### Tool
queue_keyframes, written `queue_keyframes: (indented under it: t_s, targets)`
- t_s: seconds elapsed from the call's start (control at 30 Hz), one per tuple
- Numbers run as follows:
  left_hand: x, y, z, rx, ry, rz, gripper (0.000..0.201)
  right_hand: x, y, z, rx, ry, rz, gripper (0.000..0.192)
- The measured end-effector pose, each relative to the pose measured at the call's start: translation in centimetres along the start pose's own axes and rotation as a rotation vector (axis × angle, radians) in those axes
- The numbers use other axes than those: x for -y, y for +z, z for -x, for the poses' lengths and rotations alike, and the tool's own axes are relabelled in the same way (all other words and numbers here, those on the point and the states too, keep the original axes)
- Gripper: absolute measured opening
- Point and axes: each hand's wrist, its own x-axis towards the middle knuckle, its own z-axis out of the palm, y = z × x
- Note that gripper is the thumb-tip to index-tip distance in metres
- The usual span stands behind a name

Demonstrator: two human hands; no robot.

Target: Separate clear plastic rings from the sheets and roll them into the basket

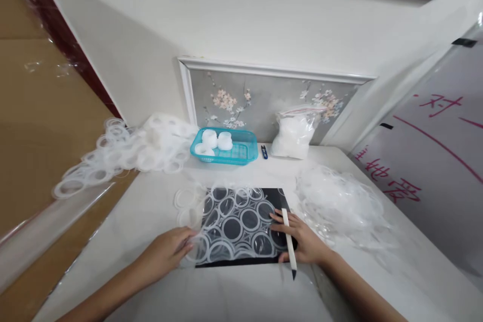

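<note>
Ring sheet (234, 224): clear film of white rings, laid over black mat (241, 261) on counter (151, 211), between both hands
Left hand (166, 251): flat, fingers spread, pressed on sheet's left edge
Right hand (302, 241): white stick tool (290, 244) held, fingertips on sheet's right edge
Behind: teal basket (226, 153)

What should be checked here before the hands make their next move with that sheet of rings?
1. Left hand rests on the sheet of rings: ok.
2. Right hand holds the white stick tool: ok.
3. Sheet lies over the black mat: ok.
4. Sheet lies flat: not ok, left edge looks lifted.
5. Teal basket stands apart from the mat: ok.
6. Tool tip sharpness: cannot tell.
</note>
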Motion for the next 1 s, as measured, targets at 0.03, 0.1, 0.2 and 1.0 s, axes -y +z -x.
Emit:
queue_keyframes:
  t_s: [0.03,0.1,0.2,1.0]
  targets:
    - [0.1,-0.5,-0.3,-0.003,0.019,0.004,0.036,-0.1,0.3,0.3,-0.021,0.023,-0.014,0.047]
    - [0.2,-2.0,-1.1,-0.11,0.048,0.018,0.039,-0.2,0.6,0.2,-0.136,0.131,-0.068,0.029]
    - [0.0,-5.6,-3.5,-0.438,0.086,0.036,0.035,-0.2,-0.9,-2.3,-0.431,0.366,-0.166,0.035]
    - [-2.4,-9.5,-2.2,0.124,0.424,0.141,0.017,6.4,-10.9,2.7,-0.348,0.371,-0.381,0.021]
